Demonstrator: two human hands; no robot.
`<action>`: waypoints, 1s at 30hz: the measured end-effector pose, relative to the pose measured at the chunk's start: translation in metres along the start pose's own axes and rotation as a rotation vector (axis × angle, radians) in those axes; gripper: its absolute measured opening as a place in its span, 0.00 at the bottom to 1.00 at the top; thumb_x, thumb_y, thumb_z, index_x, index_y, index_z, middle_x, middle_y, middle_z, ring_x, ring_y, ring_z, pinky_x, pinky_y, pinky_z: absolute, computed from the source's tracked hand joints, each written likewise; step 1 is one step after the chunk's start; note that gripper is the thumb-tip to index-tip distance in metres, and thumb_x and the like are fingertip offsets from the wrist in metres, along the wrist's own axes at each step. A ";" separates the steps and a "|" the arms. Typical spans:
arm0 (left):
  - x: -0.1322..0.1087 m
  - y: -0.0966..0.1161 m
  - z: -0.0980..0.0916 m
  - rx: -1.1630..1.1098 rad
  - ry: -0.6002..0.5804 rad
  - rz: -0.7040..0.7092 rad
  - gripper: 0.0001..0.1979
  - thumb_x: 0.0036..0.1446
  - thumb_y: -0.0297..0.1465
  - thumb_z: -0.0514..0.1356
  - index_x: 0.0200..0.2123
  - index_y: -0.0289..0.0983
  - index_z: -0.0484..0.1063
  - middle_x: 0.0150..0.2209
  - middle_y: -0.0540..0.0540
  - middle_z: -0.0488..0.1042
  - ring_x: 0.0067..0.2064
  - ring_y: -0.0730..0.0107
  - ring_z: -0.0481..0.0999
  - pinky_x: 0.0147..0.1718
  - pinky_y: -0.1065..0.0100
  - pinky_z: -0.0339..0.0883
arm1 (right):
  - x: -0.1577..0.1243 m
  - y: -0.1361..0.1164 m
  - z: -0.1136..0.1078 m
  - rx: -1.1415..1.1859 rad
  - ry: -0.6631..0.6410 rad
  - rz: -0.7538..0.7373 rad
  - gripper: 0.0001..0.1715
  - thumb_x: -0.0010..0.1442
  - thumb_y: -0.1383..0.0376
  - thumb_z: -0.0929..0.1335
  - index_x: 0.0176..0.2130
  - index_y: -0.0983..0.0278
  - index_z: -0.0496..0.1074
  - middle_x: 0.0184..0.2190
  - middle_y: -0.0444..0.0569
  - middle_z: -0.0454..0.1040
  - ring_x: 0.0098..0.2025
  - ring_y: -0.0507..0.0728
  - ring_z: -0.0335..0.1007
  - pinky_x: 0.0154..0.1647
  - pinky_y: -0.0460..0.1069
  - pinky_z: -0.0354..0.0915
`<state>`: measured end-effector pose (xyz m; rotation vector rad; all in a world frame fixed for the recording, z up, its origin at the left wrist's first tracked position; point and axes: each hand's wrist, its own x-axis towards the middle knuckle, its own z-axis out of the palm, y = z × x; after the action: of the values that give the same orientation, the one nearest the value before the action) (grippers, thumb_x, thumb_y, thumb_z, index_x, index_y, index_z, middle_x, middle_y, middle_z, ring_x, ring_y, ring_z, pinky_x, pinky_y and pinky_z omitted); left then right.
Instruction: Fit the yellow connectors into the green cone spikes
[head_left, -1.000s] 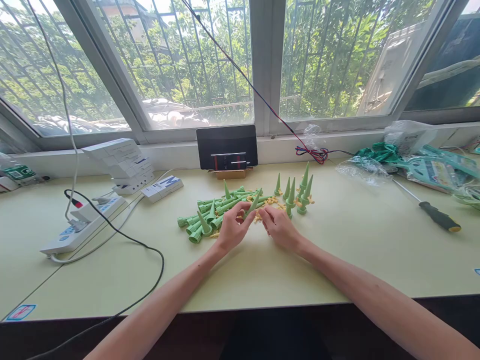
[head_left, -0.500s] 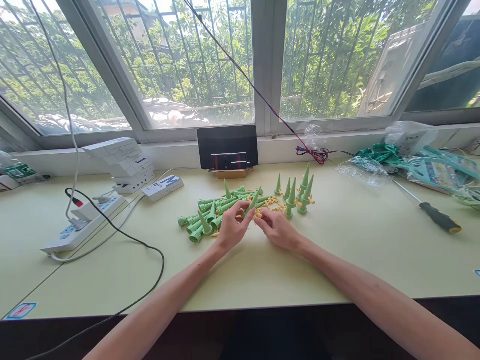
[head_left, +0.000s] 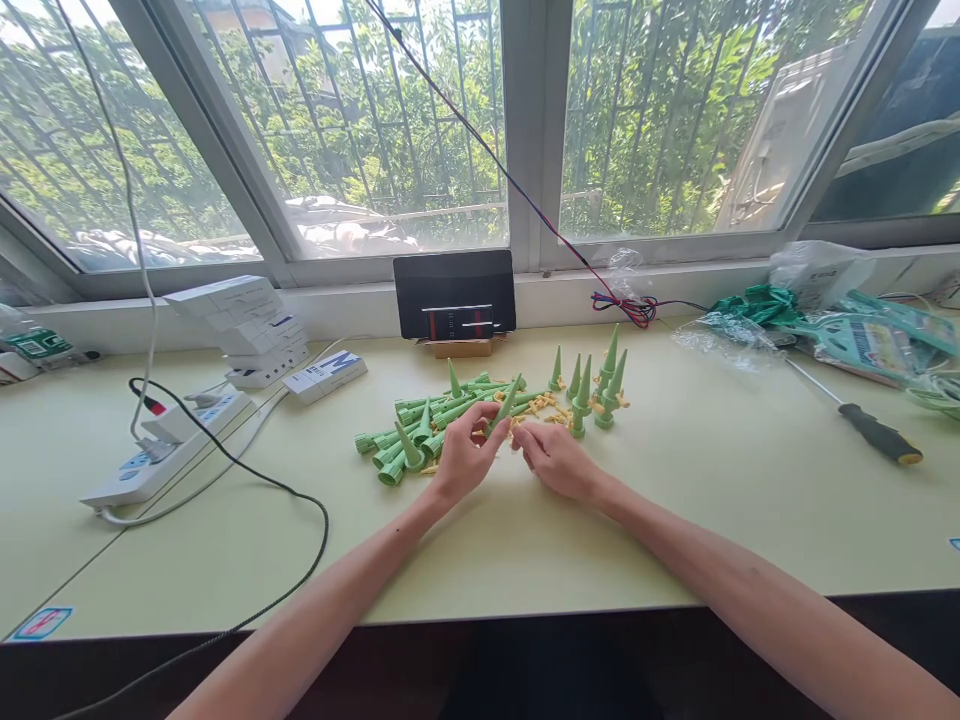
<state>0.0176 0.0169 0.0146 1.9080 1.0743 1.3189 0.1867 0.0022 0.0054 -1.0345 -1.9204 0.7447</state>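
A green cone-shaped piece points upward between the fingers of my left hand. Close beside it, my right hand is pinched around a small yellow piece, mostly hidden by the fingers. Green tubes lie in a pile to the left, with several green cones standing among them. Small yellow pieces are scattered behind my hands. To the right stand several green spiked assemblies, some with yellow pieces at their sides.
A power strip with cables and stacked white boxes are at the left. A black tablet stands by the window. At the right lie a screwdriver and plastic-wrapped green items.
The fingers of my right hand have curled in slightly at the small yellow piece, which shows less now. My left hand and the green cone have hardly moved.
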 end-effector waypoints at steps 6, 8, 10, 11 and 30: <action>-0.001 0.001 0.000 -0.011 -0.010 0.002 0.12 0.60 0.40 0.61 0.39 0.37 0.72 0.35 0.47 0.75 0.31 0.72 0.74 0.24 0.75 0.69 | 0.000 -0.002 0.000 0.015 0.088 0.039 0.24 0.70 0.53 0.58 0.25 0.60 0.59 0.19 0.42 0.65 0.22 0.52 0.59 0.27 0.49 0.55; 0.000 0.001 0.000 -0.009 -0.012 0.000 0.13 0.60 0.40 0.61 0.39 0.37 0.72 0.35 0.47 0.76 0.32 0.71 0.75 0.24 0.74 0.69 | 0.000 -0.002 0.000 0.040 0.098 0.058 0.22 0.70 0.52 0.59 0.28 0.60 0.60 0.20 0.41 0.65 0.22 0.52 0.59 0.26 0.48 0.55; 0.000 0.001 0.001 -0.007 -0.014 -0.003 0.13 0.60 0.41 0.61 0.39 0.37 0.72 0.36 0.46 0.76 0.32 0.71 0.75 0.25 0.74 0.70 | 0.000 -0.002 0.000 0.068 0.106 0.068 0.20 0.69 0.52 0.60 0.30 0.60 0.61 0.20 0.41 0.65 0.22 0.52 0.59 0.25 0.48 0.55; 0.000 0.001 0.001 -0.006 -0.014 -0.004 0.13 0.60 0.40 0.61 0.39 0.37 0.72 0.36 0.46 0.76 0.32 0.71 0.75 0.25 0.74 0.70 | 0.000 -0.002 0.000 0.079 0.111 0.070 0.19 0.69 0.52 0.60 0.31 0.60 0.61 0.20 0.41 0.66 0.21 0.52 0.59 0.25 0.48 0.55; -0.001 -0.001 0.002 0.029 -0.037 0.009 0.12 0.61 0.39 0.61 0.41 0.36 0.73 0.38 0.46 0.76 0.33 0.71 0.74 0.25 0.74 0.68 | 0.002 0.001 0.001 0.050 0.110 0.052 0.25 0.71 0.53 0.57 0.25 0.61 0.60 0.18 0.42 0.64 0.21 0.52 0.59 0.27 0.48 0.56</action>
<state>0.0186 0.0167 0.0129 1.9535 1.0731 1.2742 0.1858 0.0041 0.0051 -1.0756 -1.7789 0.7462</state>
